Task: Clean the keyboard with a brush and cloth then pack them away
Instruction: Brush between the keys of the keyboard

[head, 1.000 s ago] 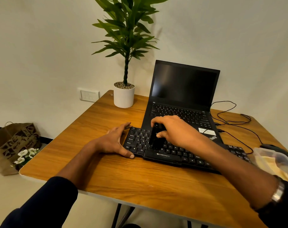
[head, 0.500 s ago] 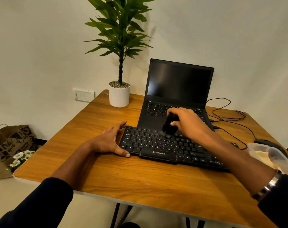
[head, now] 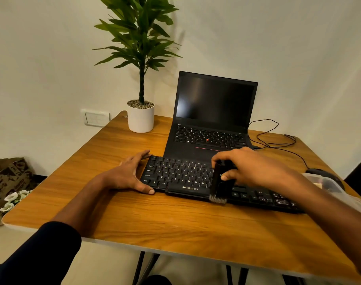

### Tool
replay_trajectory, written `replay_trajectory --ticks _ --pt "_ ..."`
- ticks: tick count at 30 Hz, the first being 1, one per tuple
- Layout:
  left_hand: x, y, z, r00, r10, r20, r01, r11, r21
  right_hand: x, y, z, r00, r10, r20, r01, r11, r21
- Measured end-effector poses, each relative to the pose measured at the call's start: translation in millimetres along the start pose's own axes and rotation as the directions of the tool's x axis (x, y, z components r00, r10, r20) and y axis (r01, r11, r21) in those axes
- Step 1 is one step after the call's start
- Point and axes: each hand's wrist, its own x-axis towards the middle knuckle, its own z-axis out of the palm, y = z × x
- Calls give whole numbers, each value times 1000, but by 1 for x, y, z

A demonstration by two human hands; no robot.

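A black Zebronics keyboard (head: 181,177) lies across the wooden table (head: 175,223), its far edge resting on the laptop's palm rest. My right hand (head: 251,167) grips a black brush (head: 219,186) whose bristles reach the keyboard's near edge, just right of the logo. My left hand (head: 130,175) lies flat against the keyboard's left end, thumb at its front corner, holding nothing. At the right edge a clear plastic container (head: 327,183) is partly hidden by my right forearm; something pale lies inside, but I cannot tell whether it is the cloth.
An open black laptop (head: 212,112) stands behind the keyboard. A potted plant (head: 140,118) sits at the table's far left corner. Black cables (head: 276,138) and a mouse (head: 317,171) lie at the right. A paper bag (head: 8,179) with white flowers stands on the floor at the left.
My right hand swept the brush from the keyboard's left-middle up to its far edge, then down to the near edge further right. The left hand has stayed at the keyboard's left end.
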Motion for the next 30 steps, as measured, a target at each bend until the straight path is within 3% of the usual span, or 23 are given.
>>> replay_trajectory --ticks 5,10,12,23,30 --pt "1 0 0 1000 12 1 -12 1000 1 14 5 9 997 8 -74 -7 1000 14" --pt "1 0 0 1000 28 10 -28 1000 -14 27 13 15 952 19 -306 -42 997 -68" --pt "1 0 1 1000 28 7 -28 1000 -10 28 15 15 942 21 -334 -44 997 -61" --pt "3 -3 0 1000 15 13 -15 1000 10 -8 7 -3 1000 1 3 -1 1000 19" --pt "5 -5 -1 1000 -2 18 1 1000 2 14 9 11 991 1 -134 -3 1000 -14"
